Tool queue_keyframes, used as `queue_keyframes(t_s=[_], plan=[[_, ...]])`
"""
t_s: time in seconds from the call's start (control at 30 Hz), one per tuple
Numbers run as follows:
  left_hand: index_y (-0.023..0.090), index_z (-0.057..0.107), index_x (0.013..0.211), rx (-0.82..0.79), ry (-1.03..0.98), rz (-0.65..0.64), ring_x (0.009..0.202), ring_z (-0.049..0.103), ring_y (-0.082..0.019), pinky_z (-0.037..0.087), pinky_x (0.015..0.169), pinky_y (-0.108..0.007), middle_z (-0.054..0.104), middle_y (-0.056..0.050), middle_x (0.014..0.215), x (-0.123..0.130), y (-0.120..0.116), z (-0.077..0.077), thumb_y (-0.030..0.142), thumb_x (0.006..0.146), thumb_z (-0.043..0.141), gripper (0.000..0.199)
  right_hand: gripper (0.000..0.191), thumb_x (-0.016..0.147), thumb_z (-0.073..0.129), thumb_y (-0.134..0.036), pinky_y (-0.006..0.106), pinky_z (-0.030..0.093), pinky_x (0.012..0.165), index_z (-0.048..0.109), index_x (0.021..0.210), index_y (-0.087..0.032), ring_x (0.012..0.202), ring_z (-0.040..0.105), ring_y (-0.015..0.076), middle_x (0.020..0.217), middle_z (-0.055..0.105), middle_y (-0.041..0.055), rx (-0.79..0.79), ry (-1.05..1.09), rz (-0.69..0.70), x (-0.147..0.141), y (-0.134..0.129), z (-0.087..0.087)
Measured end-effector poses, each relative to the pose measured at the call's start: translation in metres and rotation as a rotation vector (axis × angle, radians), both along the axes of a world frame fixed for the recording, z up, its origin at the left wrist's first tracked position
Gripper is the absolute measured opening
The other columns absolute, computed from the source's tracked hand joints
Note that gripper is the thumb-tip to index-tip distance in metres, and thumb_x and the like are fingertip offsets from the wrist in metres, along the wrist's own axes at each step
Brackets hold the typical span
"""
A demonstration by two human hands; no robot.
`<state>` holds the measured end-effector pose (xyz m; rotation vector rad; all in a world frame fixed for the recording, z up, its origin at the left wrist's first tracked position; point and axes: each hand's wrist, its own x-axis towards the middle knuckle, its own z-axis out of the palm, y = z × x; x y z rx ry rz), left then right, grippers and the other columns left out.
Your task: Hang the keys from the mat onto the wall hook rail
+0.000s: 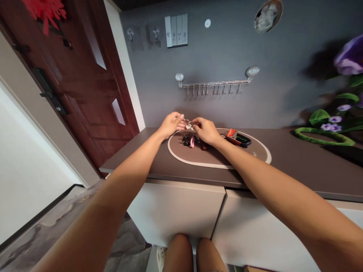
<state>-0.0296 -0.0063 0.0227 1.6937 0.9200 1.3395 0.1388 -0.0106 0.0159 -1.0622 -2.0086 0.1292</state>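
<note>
Between my two hands, above an oval brown mat (215, 165) with a white edge, is a small silver key ring with keys (189, 125). My left hand (171, 125) pinches its left side, and my right hand (206, 130) has its fingers closed on its right side. Below them on the mat lies a bunch of dark keys with a pink ring (192, 142). A small brown item (203, 146) rests beside it, partly under my right hand. Farther right on the mat are a red item (231, 133) and a black oval case (243, 139).
A clear rail with hooks (215, 84) is fixed to the grey wall behind the counter (286, 166). Purple flowers (350, 56) and a green ring-shaped piece (323, 140) are at the right. A dark red door (82, 94) stands at the left. White cabinets (181, 207) are below.
</note>
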Motion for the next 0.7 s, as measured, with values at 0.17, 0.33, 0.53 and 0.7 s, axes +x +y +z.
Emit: queue_keyframes(t_s=[0.17, 0.33, 0.53, 0.7], plan=[[0.016, 0.038, 0.083, -0.034, -0.021, -0.002, 0.066, 0.064, -0.014, 0.051, 0.072, -0.035, 0.065, -0.006, 0.071, 0.0005, -0.0027, 0.0014, 0.045, 0.080, 0.047, 0.030, 0.025, 0.075, 0.044, -0.018, 0.025, 0.041, 0.071, 0.057, 0.096, -0.015, 0.071, 0.054, 0.0117, 0.084, 0.063, 0.0034, 0.007, 0.099, 0.046, -0.0002, -0.0022, 0.0016], [0.016, 0.039, 0.083, -0.065, -0.040, 0.004, 0.067, 0.064, -0.015, 0.051, 0.073, -0.035, 0.065, -0.006, 0.070, 0.0012, -0.0031, 0.0019, 0.045, 0.079, 0.048, 0.031, 0.019, 0.076, 0.045, -0.026, 0.024, 0.040, 0.067, 0.059, 0.084, -0.015, 0.067, 0.052, 0.0111, 0.078, 0.062, 0.0024, 0.010, 0.071, 0.079, -0.0014, -0.0035, 0.0011], [0.015, 0.041, 0.083, -0.073, -0.058, 0.009, 0.067, 0.065, -0.015, 0.052, 0.073, -0.034, 0.064, -0.006, 0.071, 0.0024, -0.0052, 0.0026, 0.046, 0.078, 0.048, 0.032, 0.018, 0.076, 0.049, -0.030, 0.023, 0.038, 0.066, 0.060, 0.079, -0.016, 0.069, 0.051, 0.0118, 0.077, 0.062, 0.0029, 0.054, 0.007, 0.088, -0.0024, -0.0039, 0.0012], [0.014, 0.041, 0.082, -0.097, -0.072, 0.016, 0.070, 0.065, -0.017, 0.051, 0.074, -0.036, 0.065, -0.009, 0.074, 0.0017, -0.0051, 0.0031, 0.047, 0.079, 0.046, 0.034, 0.016, 0.077, 0.049, -0.026, 0.024, 0.038, 0.070, 0.061, 0.081, -0.017, 0.073, 0.051, 0.0131, 0.078, 0.060, 0.0037, 0.135, -0.022, 0.079, -0.0012, -0.0018, 0.0011]])
